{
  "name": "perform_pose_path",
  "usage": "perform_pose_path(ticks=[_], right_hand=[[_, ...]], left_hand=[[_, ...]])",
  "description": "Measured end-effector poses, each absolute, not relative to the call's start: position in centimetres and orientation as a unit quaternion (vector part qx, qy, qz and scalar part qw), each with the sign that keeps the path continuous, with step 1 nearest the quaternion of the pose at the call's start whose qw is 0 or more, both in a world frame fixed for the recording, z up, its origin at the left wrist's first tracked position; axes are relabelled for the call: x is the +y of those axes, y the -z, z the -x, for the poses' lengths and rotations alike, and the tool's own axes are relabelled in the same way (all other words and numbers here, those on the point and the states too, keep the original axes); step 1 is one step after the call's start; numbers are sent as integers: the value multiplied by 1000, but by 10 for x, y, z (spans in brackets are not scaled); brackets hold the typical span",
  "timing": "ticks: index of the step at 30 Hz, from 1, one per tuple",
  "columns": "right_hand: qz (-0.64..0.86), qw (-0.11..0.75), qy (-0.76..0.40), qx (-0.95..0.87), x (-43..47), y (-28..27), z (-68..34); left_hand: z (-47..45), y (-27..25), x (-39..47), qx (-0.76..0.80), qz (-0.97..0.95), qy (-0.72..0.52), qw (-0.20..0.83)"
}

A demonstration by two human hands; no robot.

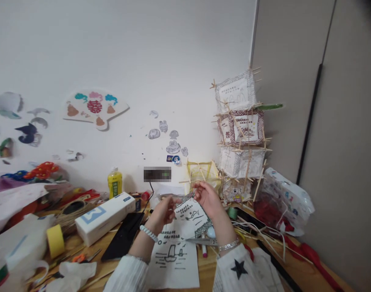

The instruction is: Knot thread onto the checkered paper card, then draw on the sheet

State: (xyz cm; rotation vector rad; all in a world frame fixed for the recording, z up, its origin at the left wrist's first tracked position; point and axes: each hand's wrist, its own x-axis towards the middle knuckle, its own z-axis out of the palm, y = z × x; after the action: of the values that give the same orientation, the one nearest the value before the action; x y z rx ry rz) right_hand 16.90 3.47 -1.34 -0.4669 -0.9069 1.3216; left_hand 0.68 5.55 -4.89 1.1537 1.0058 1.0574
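A white paper sheet with a dark patterned border and ink drawing (190, 213) is between my two hands. My left hand (165, 210) has its fingers closed at the sheet's upper left edge. My right hand (209, 199) pinches near its upper right corner, thumb and forefinger together; the exact contact is hard to see. Beneath lies a larger white sheet with a boat drawing and brush writing (175, 259). Scissors (200, 241) lie beside the bordered sheet, with a pink-ended marker (204, 250) just below them.
A tiered stick-and-paper lantern (242, 125) stands at the back right, beside a yellow stick frame (200, 168). On the left are a white box (104, 217), black tablet (123, 237), yellow tape roll (55, 241) and yellow bottle (115, 182). Red ribbon (313, 257) lies right.
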Motion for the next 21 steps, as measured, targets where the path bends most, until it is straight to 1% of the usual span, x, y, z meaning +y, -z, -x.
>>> perform_pose_path(ticks=[3, 8, 10, 15, 18, 21], right_hand=[[201, 674, -583, -405, 36, 15, -168], [189, 669, -576, -429, 37, 17, -166], [186, 664, -573, -444, 37, 18, -165], [197, 659, -577, -440, 35, 17, -165], [213, 661, -577, -431, 34, 16, -167], [254, 640, -555, -467, 35, 18, -174]], left_hand=[[-3, 51, 59, 509, -570, -436, 474], [-8, 47, 56, 512, -602, -451, 416], [-16, 47, 51, 478, -583, -482, 446], [-28, 57, 46, 345, -458, -531, 624], [-24, 58, 48, 310, -399, -547, 667], [-16, 52, 50, 308, -378, -537, 688]])
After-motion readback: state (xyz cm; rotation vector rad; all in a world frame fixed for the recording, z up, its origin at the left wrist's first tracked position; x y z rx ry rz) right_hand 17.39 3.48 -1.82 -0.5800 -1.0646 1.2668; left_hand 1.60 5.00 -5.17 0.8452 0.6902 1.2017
